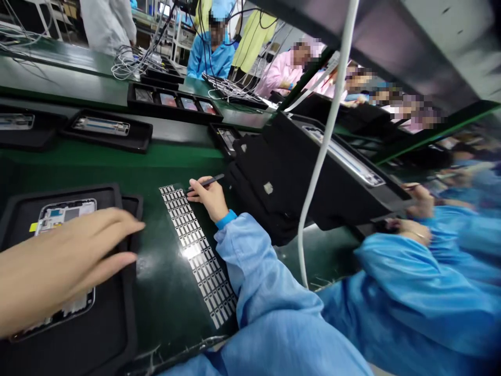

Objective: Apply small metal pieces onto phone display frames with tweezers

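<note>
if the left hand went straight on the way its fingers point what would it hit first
Probably the raised right rim of the black tray, which lies just past the fingertips of the left hand. Depth is unclear, though: if the hand is above the rim, the strip of small metallic labels comes first.

A crumpled light-blue work gown sleeve (266, 277) covers the right arm, finished at the wrist with a narrow, brighter blue cuff (226, 219) (snug and elastic-looking). The right hand (207, 196) and left hand (66, 266) are bare.

The head-worn camera looks forward and down, close above the left hand (66, 261) and right hand (205, 197).
</note>
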`<action>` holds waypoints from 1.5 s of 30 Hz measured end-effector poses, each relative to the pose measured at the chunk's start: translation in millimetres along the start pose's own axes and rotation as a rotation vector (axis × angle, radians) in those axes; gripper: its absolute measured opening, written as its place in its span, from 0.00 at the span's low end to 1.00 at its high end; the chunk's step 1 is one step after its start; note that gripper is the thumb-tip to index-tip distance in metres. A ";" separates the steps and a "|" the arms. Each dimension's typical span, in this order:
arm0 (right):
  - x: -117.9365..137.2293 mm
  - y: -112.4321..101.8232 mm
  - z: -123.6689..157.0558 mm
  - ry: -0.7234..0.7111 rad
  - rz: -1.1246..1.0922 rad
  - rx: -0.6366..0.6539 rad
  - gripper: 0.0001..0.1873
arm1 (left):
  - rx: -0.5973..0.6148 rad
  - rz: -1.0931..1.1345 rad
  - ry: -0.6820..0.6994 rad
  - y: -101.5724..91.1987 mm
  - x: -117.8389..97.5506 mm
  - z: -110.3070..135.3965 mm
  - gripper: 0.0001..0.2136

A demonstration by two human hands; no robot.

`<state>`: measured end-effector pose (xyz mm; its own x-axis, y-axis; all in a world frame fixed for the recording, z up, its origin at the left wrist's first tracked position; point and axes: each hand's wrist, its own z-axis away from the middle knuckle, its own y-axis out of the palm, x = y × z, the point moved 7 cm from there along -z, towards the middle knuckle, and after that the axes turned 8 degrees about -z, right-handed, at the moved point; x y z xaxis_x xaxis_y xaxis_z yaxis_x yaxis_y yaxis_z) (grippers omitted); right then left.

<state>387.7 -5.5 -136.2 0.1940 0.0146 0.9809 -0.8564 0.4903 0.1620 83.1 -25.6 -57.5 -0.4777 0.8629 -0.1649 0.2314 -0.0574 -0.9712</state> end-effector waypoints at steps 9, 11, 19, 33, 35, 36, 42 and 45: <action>-17.1 24.1 -35.8 0.026 0.094 0.045 0.14 | 0.453 -0.131 0.191 78.0 -55.8 -119.9 0.32; -17.9 25.8 -36.8 0.038 0.098 0.067 0.14 | 0.484 -0.149 0.173 86.6 -54.6 -117.0 0.32; -17.0 29.9 -37.8 0.049 0.097 0.084 0.12 | 0.543 -0.191 0.157 87.3 -58.3 -112.2 0.33; -19.4 31.0 -38.1 0.025 0.099 0.100 0.13 | 0.612 -0.237 0.124 86.5 -66.5 -113.4 0.37; -19.8 31.9 -37.5 0.033 0.090 0.109 0.13 | 0.614 -0.233 0.123 86.3 -66.5 -113.5 0.37; -20.0 32.1 -37.3 0.038 0.085 0.111 0.13 | 0.614 -0.230 0.124 86.2 -66.3 -113.6 0.36; -21.0 29.6 -39.5 0.069 0.064 0.068 0.13 | 0.596 -0.201 0.127 85.3 -64.0 -114.8 0.35; -21.4 32.0 -41.5 0.101 0.042 0.063 0.11 | 0.571 -0.177 0.117 85.9 -62.9 -115.0 0.35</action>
<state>376.0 46.0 -156.5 0.2014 0.1233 0.9717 -0.8925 0.4318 0.1302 230.5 -27.1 -110.7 -0.3637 0.9315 -0.0035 -0.3499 -0.1400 -0.9263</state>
